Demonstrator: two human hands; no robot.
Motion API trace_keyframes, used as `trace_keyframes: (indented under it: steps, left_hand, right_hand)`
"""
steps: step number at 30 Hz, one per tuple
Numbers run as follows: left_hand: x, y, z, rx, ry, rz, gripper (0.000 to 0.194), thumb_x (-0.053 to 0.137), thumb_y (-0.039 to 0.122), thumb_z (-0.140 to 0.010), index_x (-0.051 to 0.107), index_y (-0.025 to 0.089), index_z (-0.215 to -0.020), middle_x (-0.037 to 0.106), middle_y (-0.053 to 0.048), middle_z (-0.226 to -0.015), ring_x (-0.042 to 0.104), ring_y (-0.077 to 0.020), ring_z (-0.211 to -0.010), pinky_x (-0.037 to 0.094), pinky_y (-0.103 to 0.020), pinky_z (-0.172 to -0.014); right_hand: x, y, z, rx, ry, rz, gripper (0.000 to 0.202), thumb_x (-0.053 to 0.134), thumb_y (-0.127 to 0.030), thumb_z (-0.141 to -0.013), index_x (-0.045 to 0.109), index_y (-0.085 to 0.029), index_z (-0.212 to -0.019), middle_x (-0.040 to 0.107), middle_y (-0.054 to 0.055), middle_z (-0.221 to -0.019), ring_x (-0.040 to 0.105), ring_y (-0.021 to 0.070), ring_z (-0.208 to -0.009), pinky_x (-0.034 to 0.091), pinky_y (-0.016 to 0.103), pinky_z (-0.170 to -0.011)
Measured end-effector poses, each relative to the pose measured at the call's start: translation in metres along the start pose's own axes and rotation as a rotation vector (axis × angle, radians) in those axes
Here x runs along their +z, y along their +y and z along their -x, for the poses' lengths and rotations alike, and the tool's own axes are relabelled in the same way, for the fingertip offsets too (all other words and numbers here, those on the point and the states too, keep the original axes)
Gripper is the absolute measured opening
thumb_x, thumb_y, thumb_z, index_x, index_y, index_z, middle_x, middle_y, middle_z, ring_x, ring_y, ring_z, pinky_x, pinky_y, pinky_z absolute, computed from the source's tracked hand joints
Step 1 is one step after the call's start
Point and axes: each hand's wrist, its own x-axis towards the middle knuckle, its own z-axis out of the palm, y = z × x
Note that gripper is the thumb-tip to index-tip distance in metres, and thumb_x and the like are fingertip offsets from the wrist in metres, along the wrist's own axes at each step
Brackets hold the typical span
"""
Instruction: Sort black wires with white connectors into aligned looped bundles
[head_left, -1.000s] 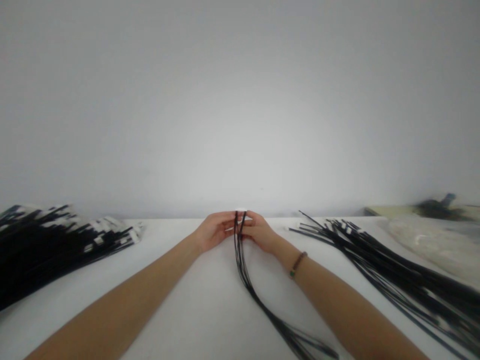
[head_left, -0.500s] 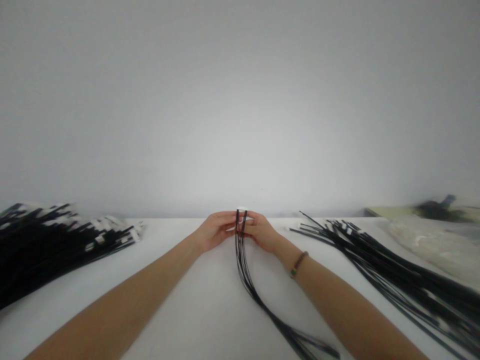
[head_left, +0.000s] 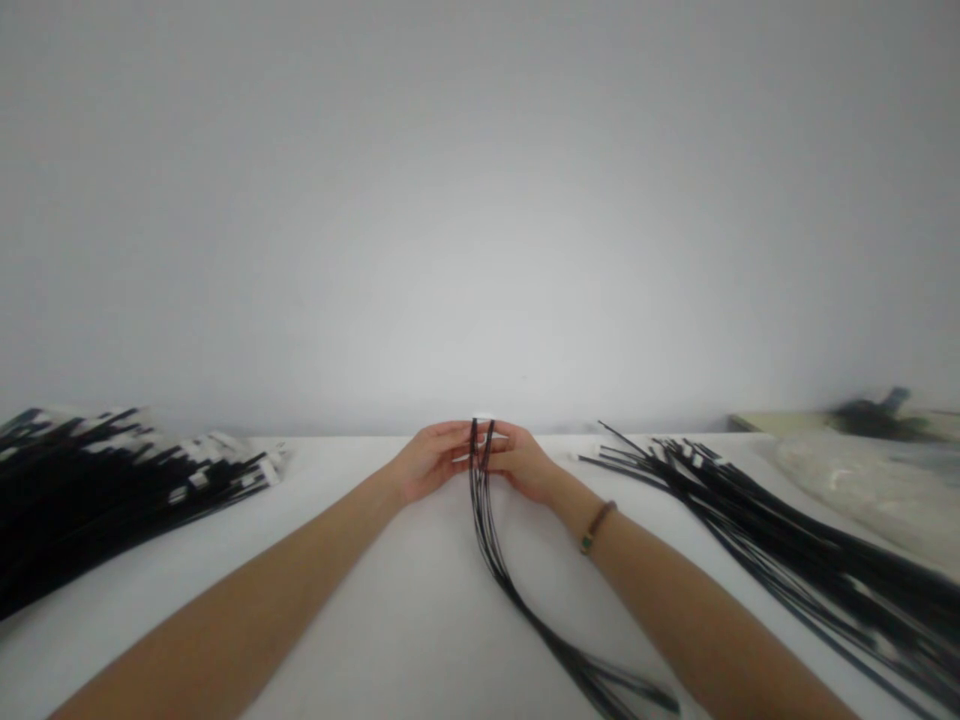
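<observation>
Near the table's far edge, my left hand (head_left: 433,462) and my right hand (head_left: 519,462) meet, fingers closed around the upper end of a black cable bundle (head_left: 501,580). A white connector (head_left: 484,417) tops the bundle, just above my fingertips. Below my hands the thin black strands run together and curve down to the right across the table, passing left of my right forearm. Between my hands the strands part into two groups. My fingertips are partly hidden behind the strands.
A large pile of black cables (head_left: 97,520) with white ends lies on the left of the white table (head_left: 375,620). Another batch of black cables (head_left: 750,510) fans out on the right. Beyond it sits a clear plastic bag (head_left: 862,490). A pale wall (head_left: 480,220) rises behind.
</observation>
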Motion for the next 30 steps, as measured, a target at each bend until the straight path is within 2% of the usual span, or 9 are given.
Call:
trace_keyframes:
  steps: [8, 14, 21, 30]
  left_hand:
    - [-0.0013, -0.0002, -0.0004, 0.002, -0.026, 0.004, 0.023, 0.057, 0.021, -0.07, 0.062, 0.011, -0.091, 0.061, -0.011, -0.087, 0.055, -0.0159, -0.078, 0.041, -0.028, -0.072]
    - [0.0014, 0.0011, 0.0021, 0.012, -0.063, -0.021, 0.026, 0.058, 0.016, -0.068, 0.062, 0.01, -0.093, 0.061, -0.013, -0.091, 0.056, -0.018, -0.082, 0.04, -0.03, -0.077]
    - [0.0001, 0.0011, 0.0014, -0.009, 0.004, -0.014, 0.022, 0.06, 0.014, -0.066, 0.064, 0.01, -0.087, 0.063, -0.01, -0.083, 0.056, -0.0148, -0.076, 0.041, -0.027, -0.074]
    - [-0.0016, -0.001, -0.0004, 0.003, 0.036, -0.008, 0.016, 0.063, 0.011, -0.062, 0.064, 0.009, -0.078, 0.063, -0.009, -0.075, 0.056, -0.0151, -0.071, 0.042, -0.03, -0.073]
  right_hand:
    - [-0.0009, -0.0002, -0.0001, 0.008, -0.003, -0.024, 0.046, 0.069, -0.012, -0.05, 0.053, -0.016, -0.092, 0.062, 0.002, -0.068, 0.057, 0.0119, -0.061, 0.042, 0.024, -0.058]
    - [-0.0018, 0.0001, 0.0003, -0.004, -0.024, -0.046, 0.043, 0.068, -0.011, -0.052, 0.053, -0.017, -0.092, 0.062, 0.002, -0.073, 0.057, 0.0126, -0.065, 0.043, 0.027, -0.064]
    - [-0.0026, 0.001, -0.001, 0.01, -0.018, -0.053, 0.04, 0.067, -0.012, -0.053, 0.055, -0.015, -0.091, 0.062, 0.002, -0.072, 0.057, 0.0122, -0.063, 0.041, 0.024, -0.061]
    - [-0.0029, 0.0009, -0.0014, 0.016, -0.006, -0.062, 0.037, 0.068, -0.011, -0.052, 0.056, -0.015, -0.086, 0.062, 0.002, -0.071, 0.057, 0.0118, -0.062, 0.041, 0.023, -0.059]
